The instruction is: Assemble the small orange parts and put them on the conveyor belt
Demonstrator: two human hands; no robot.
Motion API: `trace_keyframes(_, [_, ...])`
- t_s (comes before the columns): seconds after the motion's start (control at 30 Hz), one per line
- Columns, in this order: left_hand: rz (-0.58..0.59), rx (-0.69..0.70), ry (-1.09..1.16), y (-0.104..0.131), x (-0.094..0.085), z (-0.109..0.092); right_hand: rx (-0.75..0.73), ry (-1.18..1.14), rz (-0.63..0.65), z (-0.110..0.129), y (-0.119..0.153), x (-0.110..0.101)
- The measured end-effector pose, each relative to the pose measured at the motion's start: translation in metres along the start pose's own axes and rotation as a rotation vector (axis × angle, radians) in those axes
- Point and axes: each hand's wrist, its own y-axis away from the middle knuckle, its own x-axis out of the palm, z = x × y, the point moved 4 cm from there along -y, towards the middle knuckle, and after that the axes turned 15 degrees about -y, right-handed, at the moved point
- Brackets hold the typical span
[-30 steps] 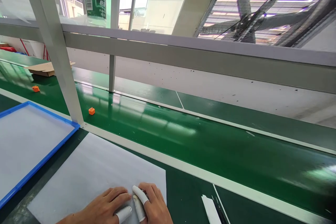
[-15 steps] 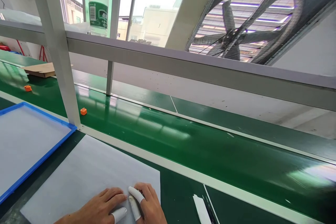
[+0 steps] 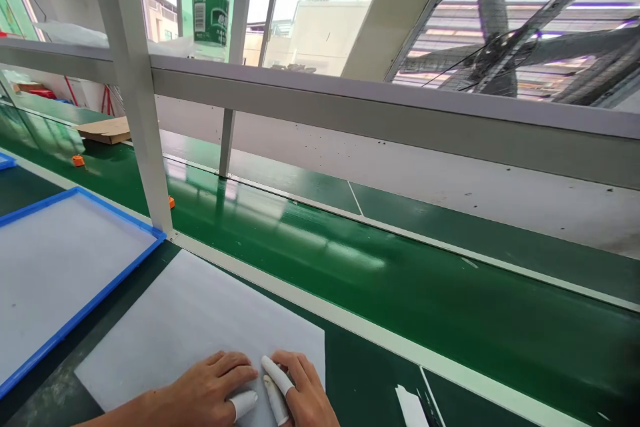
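Observation:
A plain white sheet [image 3: 200, 327] lies slantwise on the dark green tabletop. My left hand [image 3: 217, 383] rests on its near part, fingers curled together and thumb, in a white finger cot, tucked below. Close beside it, my right hand [image 3: 303, 387] is closed, with white finger cots on its thumb and index finger. The fingertips of both hands nearly meet over the sheet. Whatever they pinch, if anything, is hidden under the fingers.
At left lies a blue-edged frame [image 3: 120, 273] with a white panel. White strips [image 3: 411, 407] lie at right. Beyond a pale rail runs a shiny green belt [image 3: 320, 260] with orange pieces [image 3: 78, 161] and flat cardboard [image 3: 107, 129]. A grey post [image 3: 137, 93] and crossbar, holding a bottle [image 3: 211, 13], rise ahead.
The view has turned slightly left, so everything sits farther right. One orange piece is now mostly behind the post. My hands keep nearly the same pose on the sheet.

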Motion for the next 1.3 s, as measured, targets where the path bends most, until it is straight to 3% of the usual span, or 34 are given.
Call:
trace_keyframes(0.1, [0.088, -0.005, 0.016, 0.000, -0.002, 0.001, -0.028, -0.048, -0.012, -0.002, 0.002, -0.001])
trace_keyframes(0.53, [0.276, -0.039, 0.134, -0.009, -0.021, 0.008, -0.045, -0.076, -0.028, -0.005, 0.001, -0.013])
trace_keyframes(0.93, [0.319, -0.072, 0.171, -0.005, -0.024, 0.006, -0.016, -0.096, -0.062, 0.001, -0.002, -0.013])
trace_keyframes(1.3, [0.309, -0.074, 0.173, -0.001, -0.014, 0.003, -0.007, 0.012, -0.085, -0.002, 0.001, -0.009])
